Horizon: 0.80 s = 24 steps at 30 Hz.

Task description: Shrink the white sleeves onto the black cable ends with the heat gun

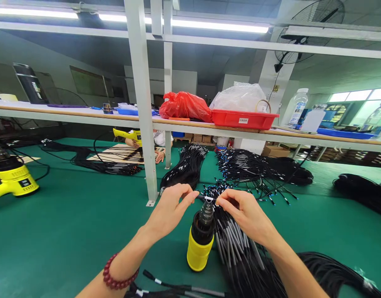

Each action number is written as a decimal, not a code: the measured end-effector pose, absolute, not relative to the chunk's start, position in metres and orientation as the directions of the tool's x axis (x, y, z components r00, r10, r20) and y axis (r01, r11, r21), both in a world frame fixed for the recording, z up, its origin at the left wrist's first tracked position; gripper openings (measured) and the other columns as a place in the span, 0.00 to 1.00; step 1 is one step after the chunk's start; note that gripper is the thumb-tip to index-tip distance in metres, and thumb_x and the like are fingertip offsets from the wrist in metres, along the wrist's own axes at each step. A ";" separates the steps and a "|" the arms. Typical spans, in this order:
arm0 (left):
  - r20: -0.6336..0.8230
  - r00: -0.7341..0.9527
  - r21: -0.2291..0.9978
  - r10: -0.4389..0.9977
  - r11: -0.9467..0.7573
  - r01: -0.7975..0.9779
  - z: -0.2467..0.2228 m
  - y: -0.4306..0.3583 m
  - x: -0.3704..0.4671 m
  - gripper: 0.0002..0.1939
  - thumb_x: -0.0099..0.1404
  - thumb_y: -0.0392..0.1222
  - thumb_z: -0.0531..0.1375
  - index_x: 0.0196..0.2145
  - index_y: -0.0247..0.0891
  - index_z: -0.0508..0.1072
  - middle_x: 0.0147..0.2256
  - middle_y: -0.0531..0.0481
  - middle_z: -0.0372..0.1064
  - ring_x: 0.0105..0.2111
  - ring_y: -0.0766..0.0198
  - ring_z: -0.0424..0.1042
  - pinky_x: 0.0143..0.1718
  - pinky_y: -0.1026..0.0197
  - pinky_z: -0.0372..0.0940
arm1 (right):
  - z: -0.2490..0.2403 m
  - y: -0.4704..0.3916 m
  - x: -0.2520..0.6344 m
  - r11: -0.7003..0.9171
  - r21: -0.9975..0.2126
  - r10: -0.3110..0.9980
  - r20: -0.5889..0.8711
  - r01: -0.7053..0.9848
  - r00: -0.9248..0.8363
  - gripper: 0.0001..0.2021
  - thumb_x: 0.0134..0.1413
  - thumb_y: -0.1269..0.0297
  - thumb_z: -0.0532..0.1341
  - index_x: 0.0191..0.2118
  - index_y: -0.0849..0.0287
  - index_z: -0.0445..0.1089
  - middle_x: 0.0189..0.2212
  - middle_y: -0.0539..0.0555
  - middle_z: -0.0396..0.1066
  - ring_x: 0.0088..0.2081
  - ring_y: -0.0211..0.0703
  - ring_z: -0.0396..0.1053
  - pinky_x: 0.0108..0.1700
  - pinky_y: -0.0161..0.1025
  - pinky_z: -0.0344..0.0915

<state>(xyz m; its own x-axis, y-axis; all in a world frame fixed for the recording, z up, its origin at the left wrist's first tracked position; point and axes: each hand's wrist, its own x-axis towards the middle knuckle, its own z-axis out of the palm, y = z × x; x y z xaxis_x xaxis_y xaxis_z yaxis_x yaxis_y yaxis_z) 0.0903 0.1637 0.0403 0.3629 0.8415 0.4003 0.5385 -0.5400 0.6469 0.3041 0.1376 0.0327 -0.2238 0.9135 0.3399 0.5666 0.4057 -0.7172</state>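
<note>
The left hand (168, 209) and the right hand (244, 215) each pinched one end of a thin cable end with a white sleeve (209, 199), holding it stretched between them right above the nozzle of the upright yellow heat gun (200, 240) that stood on the green tabletop (69, 231). Both grips were narrow, thumb and forefinger closed on the cable. A red bead bracelet (116, 275) sat on the left wrist.

The likeliest trouble was heat: the fingertips (192, 194) sat just beside the nozzle mouth, so a small drop of either hand could have scorched them. Held too low or too long, the sleeve could have overcooked or shrunk unevenly. The gun stood on its base with loose cables (236, 252) lying against it on its right, and a tug on those could have tipped it.

More cable bundles (187, 165) lay fanned out behind the hands, well apart from the gun, and a white frame post (143, 116) rose just left of them. A second yellow heat gun (13, 178) rested at the far left. Across the tabletop another person's hand (160, 156) worked beside a third yellow tool (128, 135). On the shelf above sat a red tray (243, 120) and a red bag (184, 106)
</note>
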 end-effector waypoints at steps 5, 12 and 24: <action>0.417 0.340 0.695 0.843 -0.536 0.479 0.039 0.164 0.090 0.09 0.68 0.46 0.55 0.33 0.39 0.67 0.33 0.53 0.67 0.34 0.63 0.65 0.37 0.63 0.58 | 0.028 0.139 0.306 0.377 -0.772 0.924 0.348 0.511 -0.156 0.06 0.56 0.62 0.60 0.32 0.58 0.69 0.27 0.49 0.69 0.29 0.41 0.64 0.31 0.36 0.59; 0.399 0.382 0.631 0.833 -0.552 0.545 0.040 0.161 0.090 0.24 0.73 0.50 0.46 0.20 0.38 0.60 0.20 0.56 0.59 0.24 0.67 0.58 0.29 0.62 0.52 | 0.036 0.133 0.310 0.389 -0.713 0.921 0.317 0.583 -0.226 0.13 0.62 0.60 0.56 0.27 0.58 0.67 0.24 0.48 0.67 0.27 0.39 0.60 0.30 0.36 0.54; 0.446 0.367 0.673 0.816 -0.576 0.464 0.038 0.162 0.090 0.06 0.68 0.43 0.56 0.34 0.39 0.66 0.35 0.54 0.67 0.37 0.64 0.65 0.39 0.63 0.59 | 0.034 0.137 0.307 0.394 -0.739 0.916 0.363 0.546 -0.171 0.09 0.57 0.63 0.59 0.27 0.58 0.64 0.24 0.48 0.66 0.27 0.39 0.59 0.29 0.35 0.55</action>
<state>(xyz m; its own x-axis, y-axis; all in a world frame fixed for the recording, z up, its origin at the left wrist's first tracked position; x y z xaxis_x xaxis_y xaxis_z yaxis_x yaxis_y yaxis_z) 0.0897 0.1624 0.0383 0.3675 0.8163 0.4456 0.4637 -0.5762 0.6730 0.3067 0.1372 0.0343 -0.1705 0.9161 0.3630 0.5464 0.3944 -0.7388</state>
